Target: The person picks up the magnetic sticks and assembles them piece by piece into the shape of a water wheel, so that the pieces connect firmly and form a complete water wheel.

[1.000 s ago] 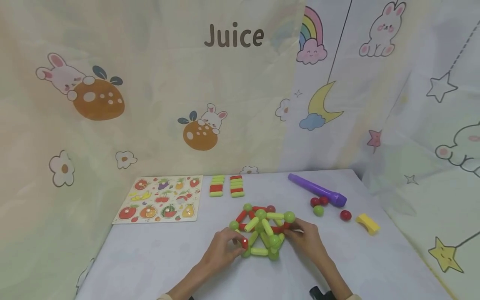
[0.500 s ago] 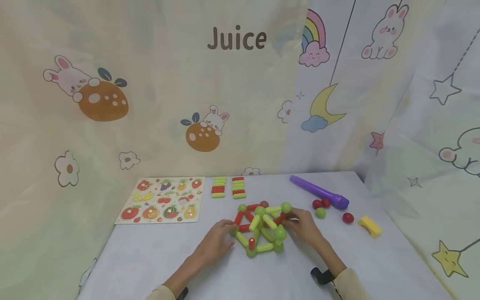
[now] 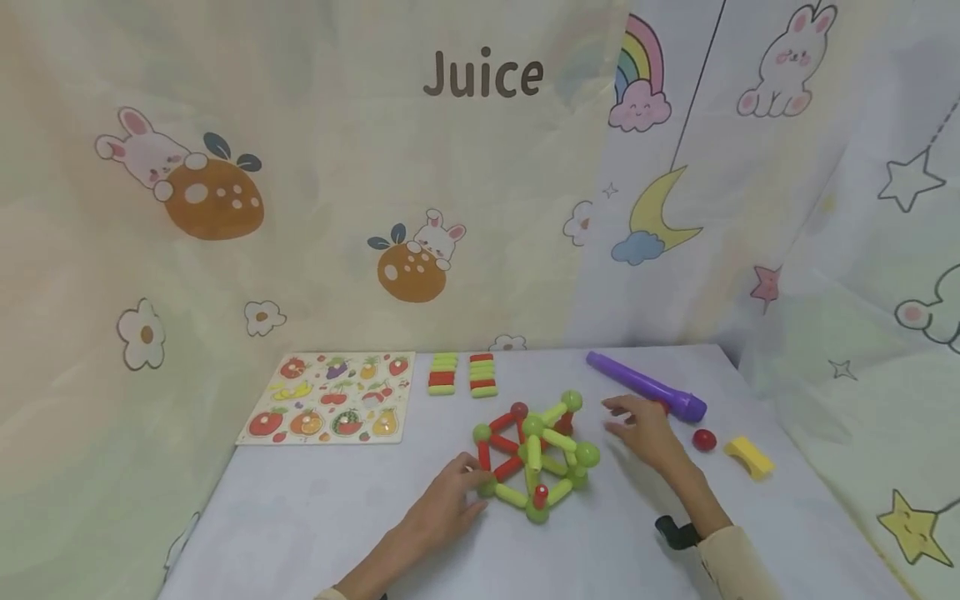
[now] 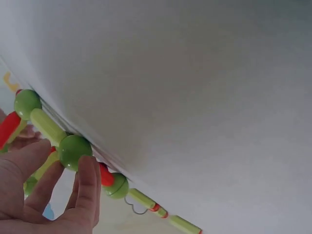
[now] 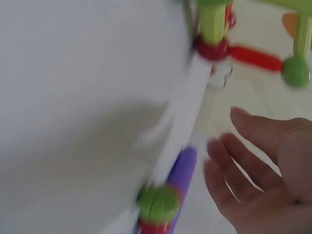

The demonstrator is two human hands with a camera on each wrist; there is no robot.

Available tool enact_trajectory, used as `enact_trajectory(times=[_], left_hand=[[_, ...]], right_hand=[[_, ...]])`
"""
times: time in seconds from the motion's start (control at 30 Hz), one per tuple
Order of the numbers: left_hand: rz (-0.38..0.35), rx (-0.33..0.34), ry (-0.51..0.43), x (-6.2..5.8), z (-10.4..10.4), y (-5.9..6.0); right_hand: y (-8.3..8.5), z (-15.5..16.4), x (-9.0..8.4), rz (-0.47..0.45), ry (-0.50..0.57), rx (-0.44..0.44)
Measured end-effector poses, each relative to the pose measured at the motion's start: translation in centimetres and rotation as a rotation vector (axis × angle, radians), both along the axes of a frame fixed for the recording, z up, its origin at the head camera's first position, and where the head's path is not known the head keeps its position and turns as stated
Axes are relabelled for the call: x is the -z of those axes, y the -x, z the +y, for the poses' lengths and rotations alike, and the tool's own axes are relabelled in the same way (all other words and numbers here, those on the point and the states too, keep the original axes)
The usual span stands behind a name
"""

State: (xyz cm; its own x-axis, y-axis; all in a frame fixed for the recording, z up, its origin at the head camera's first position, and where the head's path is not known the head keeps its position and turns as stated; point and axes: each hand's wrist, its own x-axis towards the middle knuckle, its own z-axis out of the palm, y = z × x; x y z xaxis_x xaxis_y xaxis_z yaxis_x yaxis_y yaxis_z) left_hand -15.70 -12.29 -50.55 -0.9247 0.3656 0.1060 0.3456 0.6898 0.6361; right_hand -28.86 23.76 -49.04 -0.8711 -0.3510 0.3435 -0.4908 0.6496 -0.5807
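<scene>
On the tabletop, well off its back edge, a ball-and-stick frame is best steadied gently by the green ball pinched in the left hand; the right hand is held apart, loose.

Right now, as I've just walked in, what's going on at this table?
A person is working on a rod-and-ball frame. Their left grip touches a green ball on the frame's left side; the right grip is open and empty, apart from the frame and near a purple microphone-shaped toy. A red rod stands on the frontmost ball, its top end joined to nothing. Spare rods lie in two columns farther back.
</scene>
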Motion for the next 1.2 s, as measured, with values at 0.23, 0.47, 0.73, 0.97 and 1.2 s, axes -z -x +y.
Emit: enact_trajectory(times=[0.23,0.47,0.73,0.97,1.2], left_hand=[[-0.080,0.043,-0.006,-0.9,0.8,-0.4],[-0.040,0.055,-0.027,-0.7,0.6,-0.2],[0.023,-0.009,-0.128,0.5,0.9,1.0],[-0.067,-0.061,-0.205,0.6,0.7,1.1],[-0.090,-0.078,-0.218,0.3,0.8,0.9]], right_hand=[[-0.9,5.4,0.4,0.038,-0.211,0.208],[-0.3,5.2,1.3,-0.012,-0.207,0.200],[-0.9,4.7,1.6,-0.069,-0.171,0.228],[-5.0,3.7,-0.8,0.117,0.046,0.148],[-9.8,0.4,-4.7,0.120,0.311,-0.112]])
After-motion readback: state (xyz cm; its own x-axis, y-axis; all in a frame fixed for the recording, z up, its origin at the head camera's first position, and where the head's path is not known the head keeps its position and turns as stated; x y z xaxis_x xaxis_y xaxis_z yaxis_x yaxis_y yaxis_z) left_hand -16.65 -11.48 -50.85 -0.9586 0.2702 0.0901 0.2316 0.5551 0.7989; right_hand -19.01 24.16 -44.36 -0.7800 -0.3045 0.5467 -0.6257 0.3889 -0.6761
